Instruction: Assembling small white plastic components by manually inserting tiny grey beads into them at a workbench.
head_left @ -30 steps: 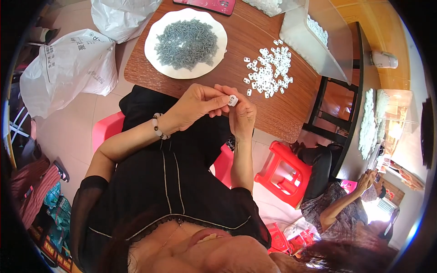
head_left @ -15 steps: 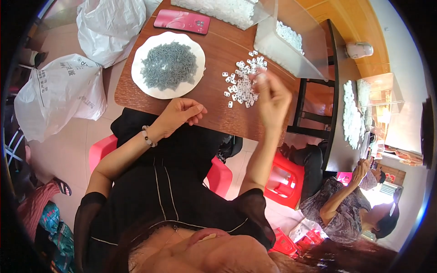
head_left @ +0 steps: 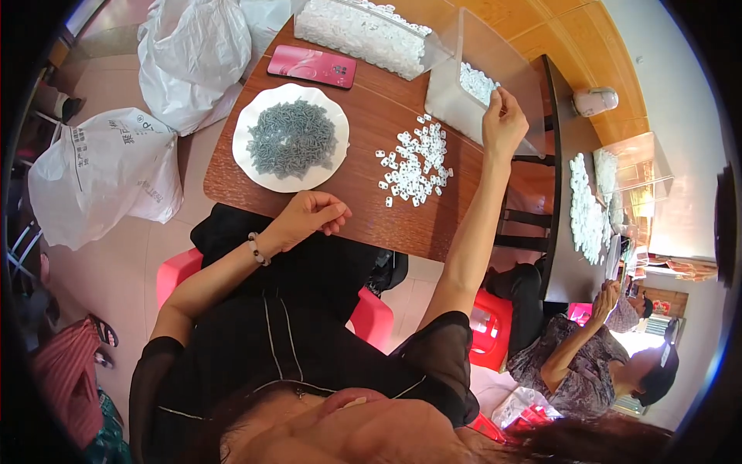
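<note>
My left hand (head_left: 311,220) is at the table's front edge, just below a white scalloped plate (head_left: 246,158). Its fingers are curled with thumb against forefinger; whatever they hold, if anything, is hidden. Heaped on the plate are many small grey screw-like pieces (head_left: 291,139). My right hand (head_left: 504,124) reaches over the near wall of a translucent bin (head_left: 450,93), which has small white pieces (head_left: 478,82) inside. Its fingertips are pinched together, and I cannot see anything between them. Between my hands, a loose scatter of white two-holed pieces (head_left: 417,162) covers part of the wooden table (head_left: 363,224).
A pink phone (head_left: 311,66) lies behind the plate. At the back stands another clear bin (head_left: 359,39) full of white pieces. White sacks (head_left: 108,170) stand on the floor at left. On the right, a person (head_left: 576,352) sits by a dark table (head_left: 568,193) bearing more white pieces.
My right hand has moved from above the scattered white pieces, away and to the right, to the bin. My left hand keeps its pose at the table edge.
</note>
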A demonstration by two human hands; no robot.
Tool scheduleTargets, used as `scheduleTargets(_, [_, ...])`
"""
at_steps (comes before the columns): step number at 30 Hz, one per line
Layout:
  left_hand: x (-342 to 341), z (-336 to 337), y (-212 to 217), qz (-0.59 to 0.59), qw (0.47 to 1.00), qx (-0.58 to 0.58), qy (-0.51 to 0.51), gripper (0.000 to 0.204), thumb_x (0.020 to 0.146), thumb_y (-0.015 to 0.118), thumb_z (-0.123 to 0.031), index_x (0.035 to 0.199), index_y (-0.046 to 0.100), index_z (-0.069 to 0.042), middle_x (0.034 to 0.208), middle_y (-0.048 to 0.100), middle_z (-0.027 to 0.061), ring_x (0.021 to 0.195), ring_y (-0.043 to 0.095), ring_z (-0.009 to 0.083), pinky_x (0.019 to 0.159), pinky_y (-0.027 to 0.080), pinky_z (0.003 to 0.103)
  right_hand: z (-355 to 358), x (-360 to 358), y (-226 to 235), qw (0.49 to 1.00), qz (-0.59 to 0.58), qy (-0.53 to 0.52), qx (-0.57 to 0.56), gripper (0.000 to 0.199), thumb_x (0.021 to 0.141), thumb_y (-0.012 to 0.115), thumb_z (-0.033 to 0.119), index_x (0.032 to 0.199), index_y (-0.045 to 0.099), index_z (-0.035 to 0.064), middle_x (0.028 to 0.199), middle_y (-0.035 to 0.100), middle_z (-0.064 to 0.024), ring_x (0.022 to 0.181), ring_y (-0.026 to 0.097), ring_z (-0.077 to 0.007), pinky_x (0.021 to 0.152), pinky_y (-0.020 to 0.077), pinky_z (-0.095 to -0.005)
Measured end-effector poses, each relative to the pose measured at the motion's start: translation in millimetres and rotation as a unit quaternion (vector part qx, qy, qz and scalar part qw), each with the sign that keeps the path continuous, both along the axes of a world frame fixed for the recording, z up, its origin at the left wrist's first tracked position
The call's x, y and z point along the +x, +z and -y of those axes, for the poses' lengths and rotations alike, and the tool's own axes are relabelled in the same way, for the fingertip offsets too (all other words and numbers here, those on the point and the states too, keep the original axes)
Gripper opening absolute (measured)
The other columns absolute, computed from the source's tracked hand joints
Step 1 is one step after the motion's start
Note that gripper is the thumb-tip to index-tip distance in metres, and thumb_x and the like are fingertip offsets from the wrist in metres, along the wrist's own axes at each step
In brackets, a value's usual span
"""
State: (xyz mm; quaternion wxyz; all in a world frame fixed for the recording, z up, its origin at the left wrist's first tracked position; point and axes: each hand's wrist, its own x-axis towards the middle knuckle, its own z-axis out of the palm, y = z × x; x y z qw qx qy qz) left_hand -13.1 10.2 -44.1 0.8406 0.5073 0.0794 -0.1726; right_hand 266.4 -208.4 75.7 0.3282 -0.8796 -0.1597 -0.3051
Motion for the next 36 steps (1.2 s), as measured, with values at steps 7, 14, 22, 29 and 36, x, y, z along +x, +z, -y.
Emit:
scheduleTargets(7, [3,-2,0,0.001,1.0,0.001,-0.011,0.024,0.095,0.057,-0.022,0.093,0.066,0.001,0.077,0.063,0.0021,0.067,0.057,0.0061,0.061,0.046,0.018,-26,-45,-30,0.989,0.06,0.135,0.029,0.012,0.087,0.063,0.01,0.091,0.068,-0.0003,0.085,0.067,-0.0161,0.077,0.065,-0.0262,0.069,0.0502,-0.0345])
scheduleTargets(14, [0,-18,48,0.121,0.988,0.08,-0.048,0.016,0.091,0.058,-0.013,0.092,0.066,0.001,0.081,0.064,0.0017,0.072,0.056,0.0056,0.067,0.046,0.02,-5,-76,-60,0.993,0.01,0.111,0.04,0.01,0.087,0.062,0.007,0.092,0.068,0.0013,0.085,0.068,-0.0139,0.079,0.064,-0.0271,0.068,0.0498,-0.0335])
scheduleTargets(22, [188,-105,148,0.342,0.843,0.407,0.084,0.024,0.088,0.059,-0.022,0.098,0.066,-0.002,0.082,0.062,0.0005,0.074,0.055,0.0083,0.067,0.045,0.022,50,-88,-92,0.991,-0.043,0.003,0.128,0.015,0.09,0.06,0.012,0.092,0.068,-0.0004,0.087,0.07,-0.0126,0.081,0.067,-0.0218,0.072,0.0512,-0.0314])
scheduleTargets(29, [381,-162,126,0.172,0.675,0.7,-0.158,0.04,0.078,0.065,-0.037,0.103,0.066,-0.005,0.087,0.062,0.0029,0.074,0.056,0.0121,0.062,0.048,0.026,46,-85,-117,0.981,-0.074,-0.001,0.179,0.016,0.091,0.06,0.014,0.092,0.068,-0.0003,0.087,0.07,-0.0129,0.082,0.067,-0.0233,0.074,0.0513,-0.0323])
scheduleTargets(36, [408,-153,108,-0.083,0.546,0.766,-0.329,0.114,0.058,0.078,-0.058,0.149,0.024,-0.016,0.136,0.047,0.0183,0.086,0.063,0.0382,0.068,0.057,0.044,46,-90,-97,0.996,-0.054,0.017,0.068,0.009,0.086,0.061,0.005,0.089,0.067,-0.0008,0.081,0.066,-0.0148,0.075,0.062,-0.0292,0.068,0.0486,-0.0359])
